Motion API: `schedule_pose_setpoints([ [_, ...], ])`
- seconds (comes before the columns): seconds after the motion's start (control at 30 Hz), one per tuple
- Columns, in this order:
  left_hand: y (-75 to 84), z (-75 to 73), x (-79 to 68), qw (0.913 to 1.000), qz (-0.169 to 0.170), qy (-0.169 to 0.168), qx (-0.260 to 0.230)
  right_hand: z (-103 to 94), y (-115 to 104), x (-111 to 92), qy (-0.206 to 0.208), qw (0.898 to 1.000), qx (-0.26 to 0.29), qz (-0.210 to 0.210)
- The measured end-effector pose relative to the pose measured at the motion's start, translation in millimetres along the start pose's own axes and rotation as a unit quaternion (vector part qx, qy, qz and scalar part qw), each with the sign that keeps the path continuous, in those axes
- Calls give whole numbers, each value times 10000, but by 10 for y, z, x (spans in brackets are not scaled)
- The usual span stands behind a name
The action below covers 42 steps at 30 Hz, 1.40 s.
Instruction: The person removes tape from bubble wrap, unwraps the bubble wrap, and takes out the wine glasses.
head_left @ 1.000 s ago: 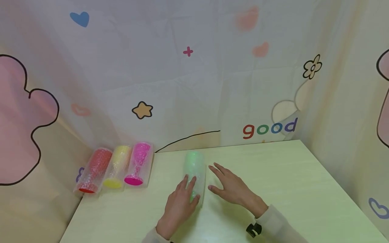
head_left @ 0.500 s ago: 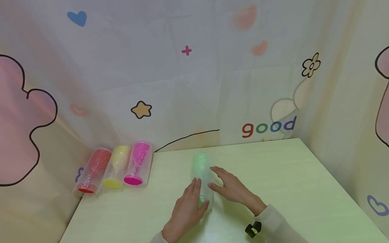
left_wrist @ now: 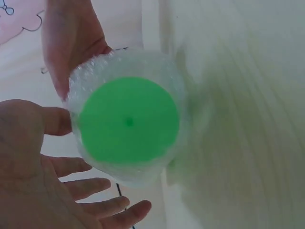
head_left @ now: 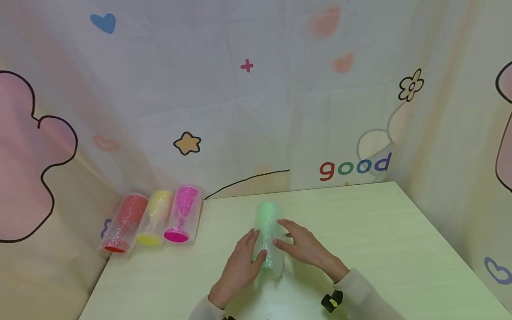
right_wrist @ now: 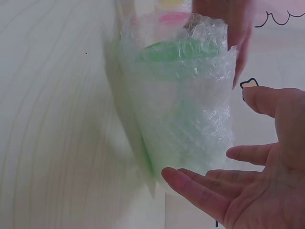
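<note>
A green goblet (head_left: 269,233) wrapped in bubble wrap lies lengthwise on the pale table, its base facing me. In the left wrist view its round green base (left_wrist: 128,121) shows through the wrap. My left hand (head_left: 238,265) rests along the wrap's left side, fingers extended and thumb near the base end. On the opposite side, my right hand (head_left: 307,246) has fingertips at the wrap's right edge, fingers loosely extended. The right wrist view shows those fingers (right_wrist: 200,188) spread beside the bubble wrap, not curled round it.
At the table's back left lie three more wrapped goblets: red (head_left: 126,222), yellow (head_left: 155,218) and magenta (head_left: 183,215). A printed curtain (head_left: 240,111) stands along the table's (head_left: 380,244) back and sides.
The wrapped green goblet has rolled to the right, up to my right hand. My left hand followed it right, then drew slightly back left. The right hand has hardly moved.
</note>
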<state>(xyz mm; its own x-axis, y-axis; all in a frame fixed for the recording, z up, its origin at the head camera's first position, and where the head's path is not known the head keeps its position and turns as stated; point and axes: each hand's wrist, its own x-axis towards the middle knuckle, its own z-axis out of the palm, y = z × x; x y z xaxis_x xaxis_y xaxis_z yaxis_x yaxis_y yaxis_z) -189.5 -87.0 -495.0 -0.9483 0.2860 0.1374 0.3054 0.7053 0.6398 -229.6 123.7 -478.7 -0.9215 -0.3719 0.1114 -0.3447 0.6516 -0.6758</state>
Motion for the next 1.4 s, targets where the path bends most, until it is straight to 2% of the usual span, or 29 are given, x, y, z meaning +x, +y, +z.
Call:
schedule_pose_setpoints([
  [0.2, -130, 47, 77, 9953, -291, -507, -769, 20, 7, 10, 65, 10000, -29, 15],
  [0.33, -124, 71, 97, 9931, -283, -673, -919, 29, 2, 27, 200, 9998, -51, 78],
  [0.83, -3, 81, 42, 9948, 27, -761, -679, 3, -19, -4, 268, 9995, -173, 82],
  [1.07, -26, 107, 43, 9950, 35, -751, -664, 2, -67, -40, 284, 9989, -269, 259],
  [1.4, -26, 110, 35, 9950, 2, -786, -621, 0, -97, -32, 251, 9987, -435, 111],
])
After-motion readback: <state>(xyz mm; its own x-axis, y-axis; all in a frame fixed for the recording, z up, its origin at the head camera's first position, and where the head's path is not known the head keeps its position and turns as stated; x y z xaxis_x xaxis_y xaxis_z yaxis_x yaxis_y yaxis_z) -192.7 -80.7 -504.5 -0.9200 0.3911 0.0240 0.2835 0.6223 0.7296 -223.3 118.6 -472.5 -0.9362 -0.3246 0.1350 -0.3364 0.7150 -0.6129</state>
